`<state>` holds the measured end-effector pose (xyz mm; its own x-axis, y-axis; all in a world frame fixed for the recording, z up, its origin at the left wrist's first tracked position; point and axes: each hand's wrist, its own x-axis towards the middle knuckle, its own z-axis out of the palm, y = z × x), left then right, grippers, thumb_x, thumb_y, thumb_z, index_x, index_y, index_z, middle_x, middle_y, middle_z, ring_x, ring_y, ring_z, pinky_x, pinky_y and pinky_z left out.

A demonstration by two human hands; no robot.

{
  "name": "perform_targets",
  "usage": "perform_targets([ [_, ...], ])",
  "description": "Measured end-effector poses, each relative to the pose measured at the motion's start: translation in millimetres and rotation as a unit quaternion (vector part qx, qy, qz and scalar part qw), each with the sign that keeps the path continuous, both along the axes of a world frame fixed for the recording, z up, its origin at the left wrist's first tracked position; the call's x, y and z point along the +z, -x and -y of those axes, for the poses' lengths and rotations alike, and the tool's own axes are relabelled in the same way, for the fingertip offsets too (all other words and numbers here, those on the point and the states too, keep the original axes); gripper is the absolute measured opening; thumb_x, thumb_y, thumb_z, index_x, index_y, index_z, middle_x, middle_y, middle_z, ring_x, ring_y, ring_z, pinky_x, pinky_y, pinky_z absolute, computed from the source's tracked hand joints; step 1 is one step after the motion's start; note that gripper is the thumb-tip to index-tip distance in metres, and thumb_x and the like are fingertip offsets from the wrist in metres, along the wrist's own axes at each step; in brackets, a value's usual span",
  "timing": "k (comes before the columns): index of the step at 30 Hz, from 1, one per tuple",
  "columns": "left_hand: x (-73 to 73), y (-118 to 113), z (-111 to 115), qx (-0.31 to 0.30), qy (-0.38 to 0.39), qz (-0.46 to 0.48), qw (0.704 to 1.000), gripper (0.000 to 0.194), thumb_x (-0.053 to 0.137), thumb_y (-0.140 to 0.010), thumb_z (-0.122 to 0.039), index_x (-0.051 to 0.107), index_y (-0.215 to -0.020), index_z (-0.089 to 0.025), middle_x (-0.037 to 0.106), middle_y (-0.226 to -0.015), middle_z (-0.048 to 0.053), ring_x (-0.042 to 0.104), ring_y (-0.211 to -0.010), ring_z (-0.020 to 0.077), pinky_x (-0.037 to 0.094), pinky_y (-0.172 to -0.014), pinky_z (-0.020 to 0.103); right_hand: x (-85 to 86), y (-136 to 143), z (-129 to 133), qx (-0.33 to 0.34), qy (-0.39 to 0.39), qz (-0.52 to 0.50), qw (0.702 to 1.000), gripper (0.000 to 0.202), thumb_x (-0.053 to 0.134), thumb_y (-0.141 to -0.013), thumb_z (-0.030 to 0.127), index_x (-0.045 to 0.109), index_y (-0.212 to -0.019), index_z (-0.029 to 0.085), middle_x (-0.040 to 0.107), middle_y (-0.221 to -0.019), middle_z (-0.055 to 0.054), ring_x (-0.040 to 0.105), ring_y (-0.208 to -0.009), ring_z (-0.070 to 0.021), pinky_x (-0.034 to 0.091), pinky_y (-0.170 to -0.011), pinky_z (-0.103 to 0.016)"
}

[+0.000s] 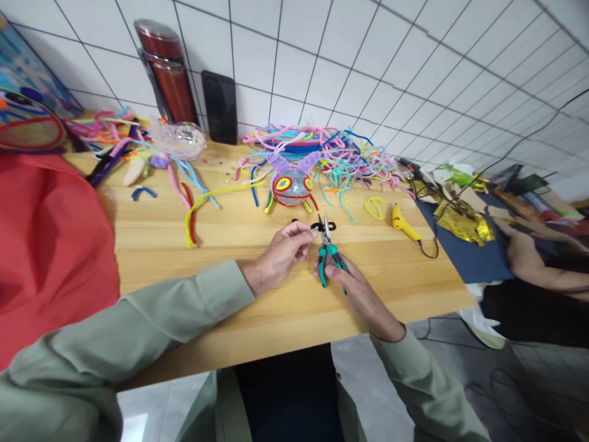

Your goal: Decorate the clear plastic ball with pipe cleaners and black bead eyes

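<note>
My left hand (291,250) pinches a short black pipe cleaner (332,226) that is bent into small loops. In my right hand (346,275) is a pair of needle-nose pliers (326,248) with green and black handles. Its jaws are slightly parted and point away from me, at the middle of the black pipe cleaner. Just beyond both hands stands a clear round ball figure (292,187) with purple ears, yellow-ringed eyes and a red outline. Part of the pipe cleaner is hidden behind my left fingers.
Pipe cleaners (294,138) are heaped along the wall. A yellow glue gun (405,223) lies to the right, its cord trailing off the edge. A red thermos (168,73) and a phone (219,107) stand at the back left. Another person's arm (529,258) shows at far right.
</note>
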<state>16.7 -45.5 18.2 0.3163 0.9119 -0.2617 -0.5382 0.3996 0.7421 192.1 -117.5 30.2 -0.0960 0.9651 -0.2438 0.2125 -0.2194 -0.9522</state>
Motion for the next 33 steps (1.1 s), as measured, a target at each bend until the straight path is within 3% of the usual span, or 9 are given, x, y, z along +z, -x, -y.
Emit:
perform_targets([
  [10, -4.1, -0.6, 1.0, -0.005, 0.001, -0.002, 1.0, 0.026, 0.09, -0.074, -0.021, 0.065, -0.076, -0.018, 0.057, -0.062, -0.006, 0.05, -0.05, 0.0056, 0.034, -0.048, 0.02, -4.5, 9.0, -2.8, -0.012, 0.0, -0.026, 1.0, 0.026, 0.069, -0.091, 0.045, 0.068, -0.107, 0.025, 0.07, -0.095, -0.003, 0.066, -0.088, -0.0228, 0.051, -0.083, -0.038],
  [16, -5.8, -1.1, 1.2, -0.01, -0.002, -0.001, 1.0, 0.027, 0.091, -0.072, -0.023, 0.065, -0.077, -0.018, 0.058, -0.065, -0.007, 0.05, -0.05, 0.0054, 0.035, -0.048, 0.02, -12.7, 11.1, -5.0, -0.028, 0.005, 0.004, 1.0, 0.027, 0.067, -0.089, 0.046, 0.065, -0.106, 0.025, 0.063, -0.079, 0.002, 0.057, -0.071, -0.0184, 0.045, -0.068, -0.034],
  [22, -4.3, -0.8, 2.1, -0.01, -0.022, -0.008, 1.0, 0.028, 0.091, -0.071, -0.024, 0.065, -0.076, -0.018, 0.057, -0.063, -0.007, 0.05, -0.05, 0.0057, 0.037, -0.048, 0.02, -19.1, 11.6, -5.6, -0.042, -0.034, 0.056, 0.997, 0.021, 0.066, -0.09, 0.044, 0.062, -0.098, 0.025, 0.057, -0.072, 0.005, 0.05, -0.062, -0.0158, 0.043, -0.065, -0.033],
  [25, -3.0, -0.7, 1.9, -0.009, -0.022, -0.009, 1.0, 0.028, 0.091, -0.072, -0.023, 0.065, -0.076, -0.018, 0.057, -0.062, -0.007, 0.05, -0.05, 0.0057, 0.037, -0.049, 0.02, -14.8, 9.6, -5.9, -0.021, -0.027, 0.04, 0.999, 0.026, 0.068, -0.09, 0.047, 0.065, -0.103, 0.025, 0.063, -0.077, 0.003, 0.057, -0.067, -0.0179, 0.047, -0.07, -0.035],
  [28, -1.9, -0.3, 0.8, -0.016, -0.006, 0.005, 1.0, 0.028, 0.091, -0.073, -0.022, 0.064, -0.076, -0.018, 0.058, -0.062, -0.006, 0.051, -0.05, 0.0063, 0.036, -0.048, 0.02, -5.3, 2.9, -5.0, 0.009, -0.028, 0.019, 0.999, 0.033, 0.07, -0.09, 0.051, 0.07, -0.11, 0.024, 0.073, -0.095, -0.003, 0.067, -0.088, -0.0236, 0.052, -0.085, -0.039],
  [30, -1.4, 0.3, -0.2, -0.015, 0.006, 0.012, 1.0, 0.029, 0.092, -0.072, -0.022, 0.063, -0.076, -0.018, 0.058, -0.063, -0.006, 0.052, -0.05, 0.0061, 0.035, -0.048, 0.02, 1.8, -6.1, -3.3, 0.023, -0.036, 0.042, 0.998, 0.033, 0.071, -0.091, 0.052, 0.073, -0.108, 0.024, 0.075, -0.103, -0.005, 0.067, -0.098, -0.0262, 0.051, -0.094, -0.041],
  [33, -0.9, 1.5, -1.9, -0.015, 0.023, 0.013, 1.0, 0.03, 0.092, -0.072, -0.022, 0.062, -0.077, -0.018, 0.058, -0.065, -0.006, 0.052, -0.05, 0.0054, 0.035, -0.046, 0.019, 8.3, -30.1, -2.2, 0.037, -0.032, 0.103, 0.993, 0.031, 0.07, -0.093, 0.054, 0.074, -0.103, 0.025, 0.074, -0.101, -0.005, 0.066, -0.099, -0.0278, 0.051, -0.094, -0.042],
])
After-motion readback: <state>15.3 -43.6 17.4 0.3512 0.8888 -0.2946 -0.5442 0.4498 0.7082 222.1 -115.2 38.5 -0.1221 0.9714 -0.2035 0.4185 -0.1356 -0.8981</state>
